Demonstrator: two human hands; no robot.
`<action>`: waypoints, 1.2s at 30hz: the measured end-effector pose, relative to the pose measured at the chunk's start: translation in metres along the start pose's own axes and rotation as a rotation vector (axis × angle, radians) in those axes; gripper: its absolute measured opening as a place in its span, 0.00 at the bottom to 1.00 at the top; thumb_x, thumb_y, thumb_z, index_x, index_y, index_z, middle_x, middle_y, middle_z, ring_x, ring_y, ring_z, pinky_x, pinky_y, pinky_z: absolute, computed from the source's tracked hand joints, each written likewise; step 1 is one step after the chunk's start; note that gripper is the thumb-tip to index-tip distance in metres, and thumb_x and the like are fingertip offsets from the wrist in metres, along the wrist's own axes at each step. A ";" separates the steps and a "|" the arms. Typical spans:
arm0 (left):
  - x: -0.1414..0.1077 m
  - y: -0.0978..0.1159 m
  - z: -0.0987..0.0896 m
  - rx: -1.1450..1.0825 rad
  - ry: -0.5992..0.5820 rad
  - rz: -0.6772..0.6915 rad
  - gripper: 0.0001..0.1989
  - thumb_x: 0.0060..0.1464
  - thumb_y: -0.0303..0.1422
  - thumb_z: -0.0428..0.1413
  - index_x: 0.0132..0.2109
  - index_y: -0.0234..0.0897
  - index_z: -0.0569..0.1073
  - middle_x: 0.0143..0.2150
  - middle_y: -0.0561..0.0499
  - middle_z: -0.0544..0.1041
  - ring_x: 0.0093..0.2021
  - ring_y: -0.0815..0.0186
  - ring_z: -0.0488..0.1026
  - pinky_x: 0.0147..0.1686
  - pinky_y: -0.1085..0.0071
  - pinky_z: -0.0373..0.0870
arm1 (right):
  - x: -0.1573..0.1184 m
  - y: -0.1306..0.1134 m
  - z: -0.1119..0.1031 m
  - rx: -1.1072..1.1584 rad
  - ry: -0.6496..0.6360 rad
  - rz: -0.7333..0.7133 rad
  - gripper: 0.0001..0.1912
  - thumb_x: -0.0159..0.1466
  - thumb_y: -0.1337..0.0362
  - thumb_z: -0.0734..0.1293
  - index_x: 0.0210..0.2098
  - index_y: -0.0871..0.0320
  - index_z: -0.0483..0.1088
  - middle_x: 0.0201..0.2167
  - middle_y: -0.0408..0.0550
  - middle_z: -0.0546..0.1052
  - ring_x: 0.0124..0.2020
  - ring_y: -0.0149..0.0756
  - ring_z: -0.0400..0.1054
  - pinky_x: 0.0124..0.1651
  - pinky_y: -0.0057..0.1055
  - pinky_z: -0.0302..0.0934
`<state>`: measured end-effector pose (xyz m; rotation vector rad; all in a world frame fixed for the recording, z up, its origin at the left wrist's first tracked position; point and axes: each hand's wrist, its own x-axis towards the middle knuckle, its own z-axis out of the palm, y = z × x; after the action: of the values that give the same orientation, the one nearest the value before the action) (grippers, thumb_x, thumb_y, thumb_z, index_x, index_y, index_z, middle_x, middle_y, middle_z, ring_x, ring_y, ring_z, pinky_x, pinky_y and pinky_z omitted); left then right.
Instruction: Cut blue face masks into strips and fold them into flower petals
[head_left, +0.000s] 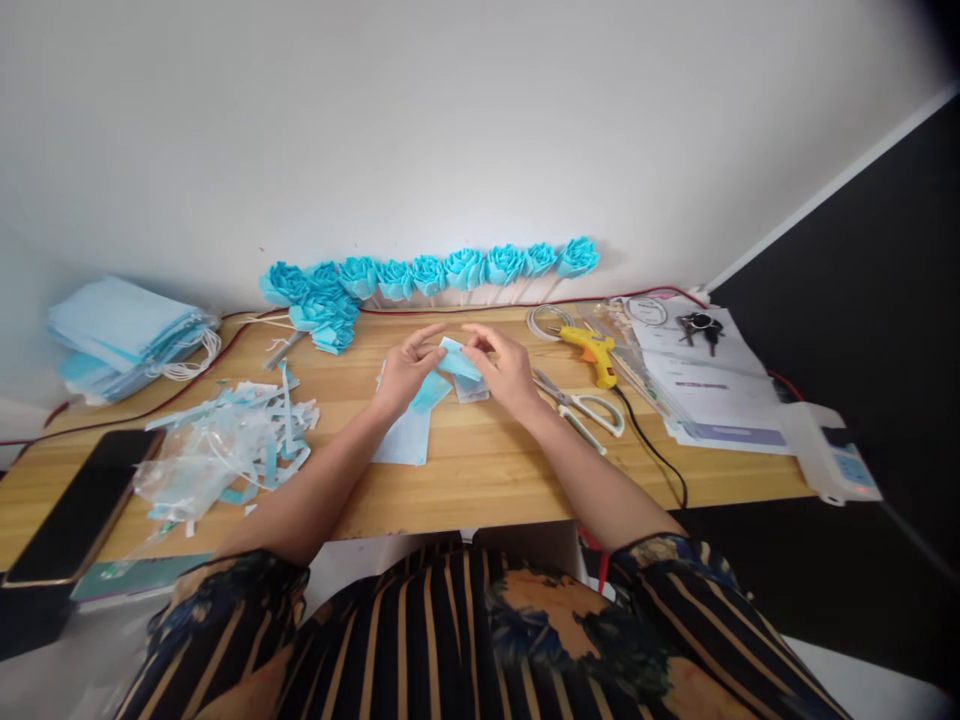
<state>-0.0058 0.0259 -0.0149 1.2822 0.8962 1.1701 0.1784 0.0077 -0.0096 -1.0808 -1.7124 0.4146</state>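
Small blue piece (452, 360) over bench (480, 490), left hand (405, 372) and right hand (508, 372) each pinching an edge, grip narrow; light, even fingertip pressure with edges lined up should spare the thin sheet stray creases or skew.

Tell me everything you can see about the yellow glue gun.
The glue gun looks like plastic and lies on its side on the wooden table. Its nozzle points left, by a pale coil; its handle, with a small reddish switch, comes toward the person. A black cord curves from it to the near edge. Neither the left hand nor the right hand touches it.
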 end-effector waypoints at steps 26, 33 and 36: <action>0.004 -0.001 -0.002 0.301 0.110 0.198 0.08 0.51 0.37 0.61 0.34 0.36 0.79 0.32 0.51 0.79 0.34 0.66 0.73 0.38 0.70 0.69 | 0.003 -0.003 -0.004 0.121 -0.030 0.161 0.12 0.62 0.56 0.70 0.41 0.55 0.77 0.38 0.47 0.82 0.37 0.37 0.74 0.44 0.33 0.67; 0.001 -0.004 0.003 0.028 0.075 0.042 0.13 0.47 0.41 0.66 0.34 0.37 0.79 0.31 0.53 0.79 0.32 0.68 0.72 0.36 0.72 0.68 | 0.003 -0.001 -0.001 0.367 -0.067 0.363 0.16 0.59 0.52 0.71 0.40 0.56 0.76 0.32 0.43 0.78 0.33 0.35 0.71 0.37 0.30 0.65; -0.001 -0.001 0.003 0.099 0.031 0.046 0.13 0.49 0.42 0.65 0.35 0.37 0.79 0.32 0.52 0.79 0.32 0.67 0.73 0.36 0.71 0.69 | 0.003 -0.001 -0.001 0.349 -0.032 0.357 0.12 0.60 0.53 0.69 0.33 0.57 0.73 0.29 0.42 0.76 0.31 0.33 0.70 0.35 0.28 0.64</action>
<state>-0.0028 0.0244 -0.0155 1.3745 0.9620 1.1970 0.1786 0.0093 -0.0071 -1.1210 -1.4041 0.9234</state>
